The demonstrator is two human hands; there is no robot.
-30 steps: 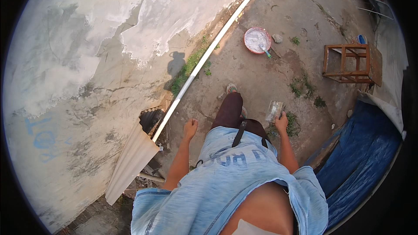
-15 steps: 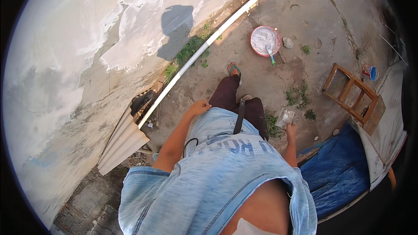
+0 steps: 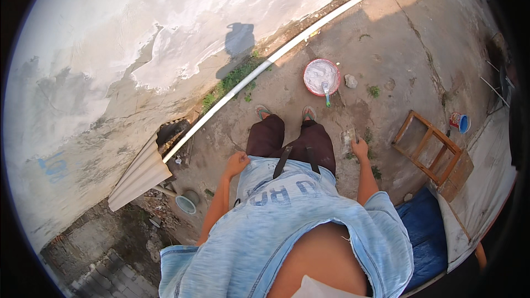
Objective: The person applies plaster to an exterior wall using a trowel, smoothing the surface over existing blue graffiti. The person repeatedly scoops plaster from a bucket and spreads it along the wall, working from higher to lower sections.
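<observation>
From afar, I'm gripping the trowel point(image 3: 346, 138) in my right hand point(image 3: 360, 149), down and right of the bowl point(image 3: 320, 75). Holding it steady should be helping. I can't tell if my left hand point(image 3: 237, 163) is gripping anything.

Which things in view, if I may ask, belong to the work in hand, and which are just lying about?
Seemingly part of the work:
flat tool, held in the right hand
red-rimmed tub with pale paste
small tool, its handle over the tub's rim

Probably just lying about:
stone beside the tub
wooden stool frame
corrugated sheet
blue tarp
</observation>
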